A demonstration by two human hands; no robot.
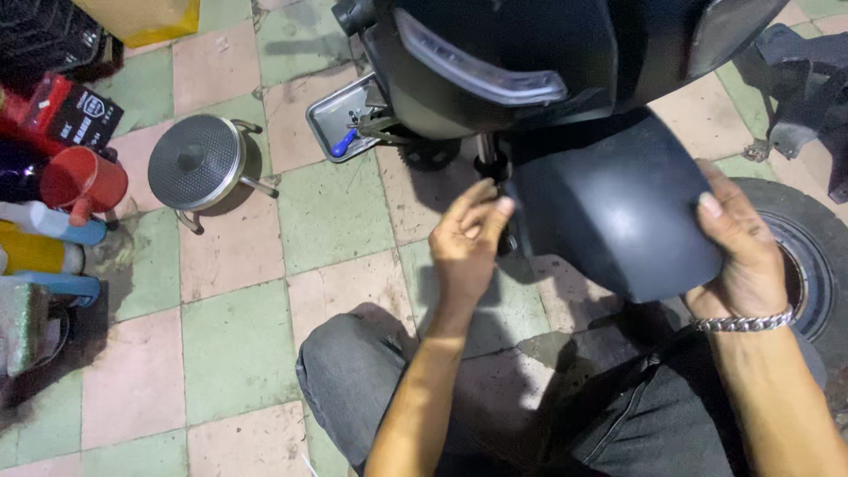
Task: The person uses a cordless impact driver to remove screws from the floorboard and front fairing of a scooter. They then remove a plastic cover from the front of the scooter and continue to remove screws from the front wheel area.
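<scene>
At your far left a red jug (81,181) and some bottles (49,225) stand by the wall, and a round pot (196,162) sits on the tiled floor (238,344), well apart from your work. A metal tray (340,113) with small parts lies just under the scooter's nose (495,62).

Your left hand (468,240) is at the left edge of the fender (614,208), fingers bunched and pinched narrow just below the fork leg (488,159). You cannot tell from here whether they hold a fastener or only press on the edge.

The fender is the thing to mind: dark, curved, its long axis running from the fork down and right toward you. It lies between your two hands, to the right of the left hand.

Your right hand (746,256) is spread wide along the fender's right rim, thumb on top, steadying it. That hand bears the fender; the left is nearer the fork mount. A tyre (808,265) lies on the floor just behind the right hand.
</scene>
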